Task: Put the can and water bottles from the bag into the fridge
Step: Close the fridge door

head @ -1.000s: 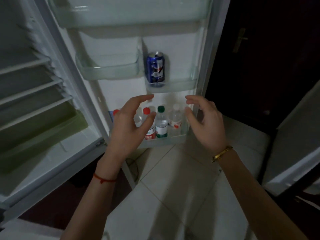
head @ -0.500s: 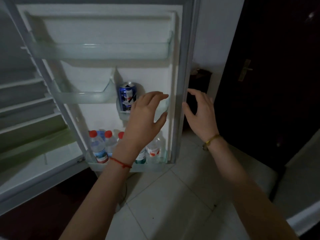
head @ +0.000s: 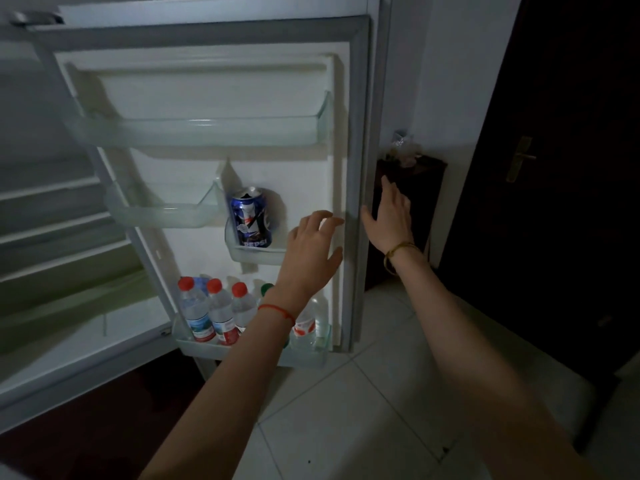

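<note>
The white fridge door (head: 214, 98) stands wide open and takes most of the view, with clear plastic shelves on its inner side. The grey rubber seal (head: 360, 168) runs down its free edge. In the lowest door shelf (head: 256, 355) the clear plastic water bottles (head: 207, 310) stand upright in a row, most with red caps and one with a green cap; some are hidden behind the left forearm. The blue metal Pepsi can (head: 251, 218) stands upright in the small middle shelf above them. No bag is visible.

The left hand (head: 311, 251) is in front of the door's inner panel, fingers spread and empty. The right hand (head: 389, 220) is at the outer side of the free edge, fingers also spread and holding nothing; I cannot tell if it touches the door.

It seems all items are placed, so the step in hand is probably to close the door. To do it well, push with the right palm flat on the outer face, take the left hand out of the gap first, and swing slowly so the bottles and can do not fall over.
</note>
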### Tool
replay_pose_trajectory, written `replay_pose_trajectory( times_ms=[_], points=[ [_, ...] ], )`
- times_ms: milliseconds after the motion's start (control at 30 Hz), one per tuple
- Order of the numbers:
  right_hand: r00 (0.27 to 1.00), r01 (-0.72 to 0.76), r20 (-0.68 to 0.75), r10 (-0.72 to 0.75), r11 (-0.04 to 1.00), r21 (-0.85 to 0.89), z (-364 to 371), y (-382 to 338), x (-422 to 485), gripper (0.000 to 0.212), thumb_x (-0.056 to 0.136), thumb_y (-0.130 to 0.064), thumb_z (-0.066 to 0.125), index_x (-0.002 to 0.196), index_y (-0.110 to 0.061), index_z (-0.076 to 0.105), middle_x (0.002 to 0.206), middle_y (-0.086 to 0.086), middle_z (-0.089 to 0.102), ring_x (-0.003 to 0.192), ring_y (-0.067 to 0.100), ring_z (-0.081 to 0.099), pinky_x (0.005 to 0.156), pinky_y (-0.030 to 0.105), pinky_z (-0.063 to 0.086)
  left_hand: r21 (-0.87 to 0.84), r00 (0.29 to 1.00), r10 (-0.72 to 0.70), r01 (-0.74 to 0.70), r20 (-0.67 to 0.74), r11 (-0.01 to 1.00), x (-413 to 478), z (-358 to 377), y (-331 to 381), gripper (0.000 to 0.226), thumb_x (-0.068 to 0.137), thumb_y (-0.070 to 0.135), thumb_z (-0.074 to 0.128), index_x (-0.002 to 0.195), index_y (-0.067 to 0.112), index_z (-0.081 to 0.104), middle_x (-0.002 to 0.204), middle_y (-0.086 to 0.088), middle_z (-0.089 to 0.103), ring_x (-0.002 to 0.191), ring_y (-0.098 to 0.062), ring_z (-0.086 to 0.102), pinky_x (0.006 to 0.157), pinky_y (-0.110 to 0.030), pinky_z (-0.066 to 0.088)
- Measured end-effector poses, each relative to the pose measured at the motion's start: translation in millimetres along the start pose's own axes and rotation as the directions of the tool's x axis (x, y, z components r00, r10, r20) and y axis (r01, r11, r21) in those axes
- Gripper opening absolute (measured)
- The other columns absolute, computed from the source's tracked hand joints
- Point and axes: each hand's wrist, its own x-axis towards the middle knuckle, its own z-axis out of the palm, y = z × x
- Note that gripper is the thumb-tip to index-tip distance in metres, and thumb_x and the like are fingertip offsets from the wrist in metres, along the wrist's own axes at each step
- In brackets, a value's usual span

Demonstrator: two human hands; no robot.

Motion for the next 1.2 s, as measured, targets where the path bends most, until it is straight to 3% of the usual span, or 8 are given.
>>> replay_pose_trajectory(
  times_ms=[133,233,333,433,633,800,1033,1200],
  points=[
    [0.997,-0.045,0.060,0.038,0.993,0.110,8.8,0.0,11.5,0.067,0.099,-0.028,0.042,0.154,-0.011,0.007,0.158,0.014,0.022,0.145,0.032,0.019,0.118,0.046,0.025,0.004,0.998,-0.033,0.033,0.048,0.999,0.6,10.4,-0.6,0.049,0.088,0.023,0.061,0.136,0.017,0.050,0.144,-0.007,0.043,0.132,-0.028,0.041,0.106,-0.042,0.036],
    [0.992,-0.092,0.103,0.068,0.962,0.256,12.6,-0.6,14.2,0.066,0.098,-0.026,0.041,0.154,-0.017,0.007,0.149,0.017,0.035,0.136,0.032,0.037,0.113,0.044,0.034,-0.004,0.996,-0.050,0.050,0.071,0.999,-0.7,14.9,-1.6,0.049,0.088,0.022,0.062,0.136,0.016,0.051,0.146,-0.008,0.041,0.134,-0.029,0.040,0.106,-0.043,0.038],
    [0.989,-0.122,0.117,0.086,0.930,0.347,14.6,0.7,13.8,0.065,0.098,-0.025,0.042,0.154,-0.021,0.010,0.148,0.014,0.037,0.126,0.028,0.049,0.101,0.027,0.039,-0.023,0.996,-0.056,0.058,0.069,0.998,-3.1,16.3,-2.3,0.049,0.087,0.020,0.063,0.134,0.016,0.052,0.147,-0.008,0.041,0.133,-0.029,0.042,0.105,-0.044,0.041],
    [0.990,-0.125,0.115,0.087,0.914,0.386,13.8,0.4,11.4,0.065,0.097,-0.024,0.043,0.154,-0.021,0.012,0.150,0.012,0.036,0.129,0.027,0.047,0.098,0.024,0.036,-0.025,0.997,-0.053,0.055,0.058,0.998,-6.5,15.4,-1.4,0.049,0.086,0.020,0.064,0.134,0.015,0.052,0.147,-0.009,0.041,0.132,-0.030,0.043,0.104,-0.045,0.041],
    [0.992,-0.111,0.093,0.079,0.902,0.417,11.0,-5.5,-12.4,0.065,0.096,-0.023,0.044,0.153,-0.023,0.012,0.151,0.009,0.035,0.137,0.026,0.038,0.113,0.036,0.034,-0.014,1.000,-0.027,0.027,-0.015,1.000,-23.5,8.2,3.4,0.049,0.086,0.019,0.063,0.133,0.015,0.053,0.141,-0.009,0.048,0.130,-0.030,0.044,0.104,-0.045,0.041],
    [0.999,-0.042,0.026,0.035,0.928,0.370,1.5,-13.2,-43.9,0.064,0.098,-0.017,0.043,0.154,-0.016,0.013,0.155,0.006,0.030,0.142,0.025,0.023,0.113,0.029,0.021,-0.026,0.990,0.004,-0.008,-0.144,1.000,-44.1,-1.4,12.0,0.044,0.086,0.021,0.059,0.129,0.012,0.057,0.126,-0.010,0.056,0.118,-0.030,0.051,0.095,-0.044,0.047],
    [0.997,0.049,-0.075,-0.023,0.930,0.363,-3.4,-27.8,-104.4,0.064,0.094,-0.013,0.049,0.151,-0.018,0.020,0.149,0.008,0.035,0.138,0.024,0.028,0.114,0.036,0.028,-0.001,0.965,0.029,-0.030,-0.261,1.000,-82.0,-18.3,25.2,0.042,0.085,0.015,0.062,0.127,0.013,0.060,0.121,-0.006,0.059,0.114,-0.025,0.052,0.093,-0.034,0.043],
    [0.986,0.119,-0.155,-0.064,0.919,0.377,-4.2,-44.5,-149.8,0.060,0.093,-0.012,0.052,0.147,-0.019,0.027,0.140,0.006,0.039,0.130,0.019,0.038,0.109,0.031,0.034,-0.001,0.951,0.034,-0.036,-0.309,0.999,-117.3,-36.7,26.1,0.039,0.086,0.013,0.062,0.125,0.013,0.061,0.121,-0.006,0.060,0.113,-0.024,0.052,0.093,-0.032,0.041]
  ],
)
